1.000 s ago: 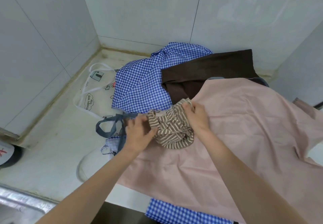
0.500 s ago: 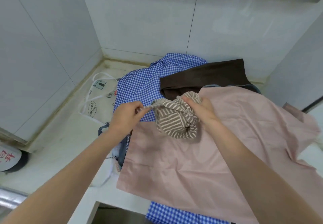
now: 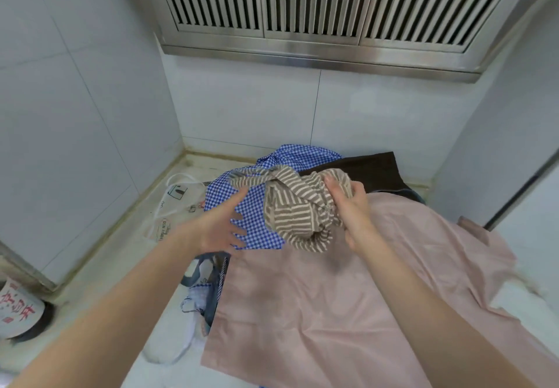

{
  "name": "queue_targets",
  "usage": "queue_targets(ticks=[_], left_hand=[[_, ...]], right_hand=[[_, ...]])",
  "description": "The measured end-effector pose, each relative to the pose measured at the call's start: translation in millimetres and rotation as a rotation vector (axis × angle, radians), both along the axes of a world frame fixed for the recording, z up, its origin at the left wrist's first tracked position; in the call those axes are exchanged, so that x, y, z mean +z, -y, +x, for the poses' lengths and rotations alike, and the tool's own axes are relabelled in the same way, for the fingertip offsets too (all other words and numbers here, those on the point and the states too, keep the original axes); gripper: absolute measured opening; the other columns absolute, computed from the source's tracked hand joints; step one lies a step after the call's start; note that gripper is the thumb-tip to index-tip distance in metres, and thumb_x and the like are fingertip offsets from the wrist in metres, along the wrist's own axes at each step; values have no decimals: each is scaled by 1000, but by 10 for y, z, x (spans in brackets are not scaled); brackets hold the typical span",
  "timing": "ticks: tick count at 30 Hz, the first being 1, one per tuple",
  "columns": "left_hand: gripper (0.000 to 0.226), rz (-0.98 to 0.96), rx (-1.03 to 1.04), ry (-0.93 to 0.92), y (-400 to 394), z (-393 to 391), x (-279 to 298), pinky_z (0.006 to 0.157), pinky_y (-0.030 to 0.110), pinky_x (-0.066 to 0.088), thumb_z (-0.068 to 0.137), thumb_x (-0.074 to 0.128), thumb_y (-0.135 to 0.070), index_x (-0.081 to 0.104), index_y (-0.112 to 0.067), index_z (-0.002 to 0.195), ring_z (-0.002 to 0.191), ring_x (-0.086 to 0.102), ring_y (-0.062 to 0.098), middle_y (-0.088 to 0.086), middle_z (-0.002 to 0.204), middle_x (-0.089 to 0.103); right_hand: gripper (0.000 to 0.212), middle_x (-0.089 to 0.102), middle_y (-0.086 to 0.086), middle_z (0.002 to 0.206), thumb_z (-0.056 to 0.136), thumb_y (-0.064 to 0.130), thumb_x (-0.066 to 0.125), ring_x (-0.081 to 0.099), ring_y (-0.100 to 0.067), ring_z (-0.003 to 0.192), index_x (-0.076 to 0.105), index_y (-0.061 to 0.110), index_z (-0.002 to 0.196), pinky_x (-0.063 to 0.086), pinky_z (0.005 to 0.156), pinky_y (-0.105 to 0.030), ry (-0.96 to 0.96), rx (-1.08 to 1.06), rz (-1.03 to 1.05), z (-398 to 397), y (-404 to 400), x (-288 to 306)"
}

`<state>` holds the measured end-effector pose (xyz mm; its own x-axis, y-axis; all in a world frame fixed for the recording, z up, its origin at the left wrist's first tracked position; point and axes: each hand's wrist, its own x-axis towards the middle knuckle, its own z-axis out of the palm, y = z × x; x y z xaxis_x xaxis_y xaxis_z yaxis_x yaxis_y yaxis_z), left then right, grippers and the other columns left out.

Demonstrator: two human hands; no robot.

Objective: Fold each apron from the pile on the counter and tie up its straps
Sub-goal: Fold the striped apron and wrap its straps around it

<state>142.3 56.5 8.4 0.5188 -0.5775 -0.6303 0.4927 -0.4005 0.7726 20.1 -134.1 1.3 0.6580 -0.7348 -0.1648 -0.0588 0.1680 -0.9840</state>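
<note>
At the far left a container with red lettering (image 3: pixel 16 309) sits at the bench (image 3: pixel 99 266) edge, and a white printed apron (image 3: pixel 175 203) lies along the left wall. The left hand (image 3: pixel 219 225) had been pinching the strap end half a second ago; its grip is now let go, fingers spread and holding nothing, hovering over the blue checked apron (image 3: pixel 257 221). The striped apron (image 3: pixel 298 206), raised off the pile since then, hangs bundled in the right hand (image 3: pixel 352 206), whose grip is curled tight round it, with a strap tail sticking out leftward. That reads as the knot being finished (or very nearly), so this bundle likely goes aside next. The pink apron (image 3: pixel 348 312) is spread flat over most of the right side, its near edge overhanging the bench. Free surface is only the strip at left, toward the wall corner.
</note>
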Motion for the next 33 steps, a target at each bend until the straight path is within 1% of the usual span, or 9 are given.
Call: queue_targets(ticks=[4,9,12,16,19,23,26,30,33], left_hand=[[61,-310,7,-85,177,-167,87,83,43,51,67,64,-47,58,-15,119,100,63,26,8,110,68],[45,-247,104,94,157,-101,47,73,35,52,79,68,-10,53,-13,121,96,64,23,8,106,68],[42,-235,71,156,161,-135,30,77,36,53,79,70,-13,55,-13,118,96,65,23,8,104,70],[40,-237,-59,194,146,-181,137,75,32,54,79,70,-12,54,-14,116,95,66,20,5,107,69],[52,-243,-171,250,51,-147,209,74,27,55,74,73,-13,51,-17,121,98,66,18,3,113,67],[47,-230,-439,347,-39,-190,371,80,26,55,70,75,-8,55,-18,111,96,68,17,0,105,70],[40,-166,-698,396,-55,-303,271,86,32,53,73,75,-3,60,-7,111,94,66,19,2,100,69],[75,-209,-412,239,-120,-236,128,80,31,54,48,91,-31,61,-13,114,92,68,21,4,99,72],[62,-248,-15,150,-79,-56,107,74,33,52,69,78,-22,52,-8,124,93,66,24,9,104,69]], right_hand=[[41,58,7,101,87,41,62,59,-15,102,43,16,113,47,92,-32,2,43,-249,11,-182,126],[69,31,-7,141,90,53,49,31,-22,130,32,11,141,30,107,-37,-320,140,-970,-75,-213,211],[62,41,-3,130,87,62,45,32,-20,123,51,13,125,27,102,-38,-411,322,-1259,50,-395,323],[23,50,-5,88,89,32,56,50,-23,87,46,13,81,37,70,-33,-400,289,-1122,222,-423,394],[43,36,-3,56,91,23,55,37,-17,55,34,14,54,22,51,-30,-366,200,-848,262,-288,492],[31,44,-6,54,85,13,57,44,-17,48,41,14,59,33,49,-22,-190,-35,-146,318,-122,599],[27,40,-5,54,89,3,46,30,-6,30,42,13,64,24,35,-14,-179,-50,-32,280,88,755],[29,51,-2,47,91,12,52,39,-5,27,48,11,63,34,34,-12,-284,59,-170,77,199,938],[32,55,0,45,94,17,51,47,-5,30,52,10,63,39,35,-13,-339,51,-198,-90,205,868]])
